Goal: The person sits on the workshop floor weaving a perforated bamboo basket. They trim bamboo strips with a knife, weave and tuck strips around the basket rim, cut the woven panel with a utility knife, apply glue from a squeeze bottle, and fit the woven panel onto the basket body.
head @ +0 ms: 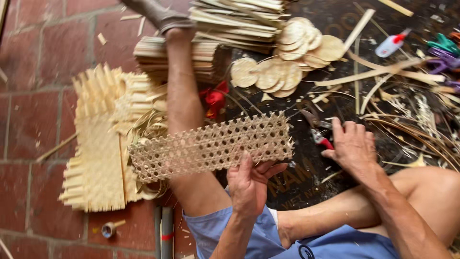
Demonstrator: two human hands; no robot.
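L hand (249, 184) grips the near long edge of a woven cane strip (211, 146), fingers curled on it; the strip lies across the person's outstretched leg, above the brick floor (33, 120). R hand (353, 146) rests spread & relaxed over red-handled pruning shears (317, 134) on a dark mat (297, 180); can't tell if it's actually gripping them. Flat woven mat (98, 153) lies left of strip. Round woven discs (287, 57) w/ bundled splints (235, 19) further out, glue bottle (392, 44) top right.

Round woven discs (287, 57), glue bottle (390, 44)
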